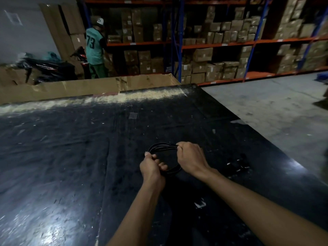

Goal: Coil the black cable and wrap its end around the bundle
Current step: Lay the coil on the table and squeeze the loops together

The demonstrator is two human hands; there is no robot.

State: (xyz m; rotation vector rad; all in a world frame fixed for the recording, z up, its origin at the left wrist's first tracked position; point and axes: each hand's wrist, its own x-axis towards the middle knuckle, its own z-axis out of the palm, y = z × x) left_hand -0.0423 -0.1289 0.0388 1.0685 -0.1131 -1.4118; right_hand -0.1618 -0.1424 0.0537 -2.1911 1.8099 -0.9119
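The black cable (pixel 162 146) is gathered into a round coil of several loops, held just above the dark table (pixel 71 148). My left hand (pixel 151 167) grips the coil's near-left side with fingers closed around the strands. My right hand (pixel 190 158) is closed on the coil's far-right side. The near arc of the coil (pixel 174 170) shows between my hands. The cable's free end is hard to make out against the dark surface; a dark plug-like piece (pixel 238 164) with pale glints lies on the table to the right.
The table's right edge (pixel 266 139) runs diagonally beside a grey concrete floor (pixel 275 107). A cardboard sheet (pixel 85 87) stands at the far edge. Shelves of cartons (pixel 221 50) fill the background, and a person in a green shirt (pixel 94 45) stands far left.
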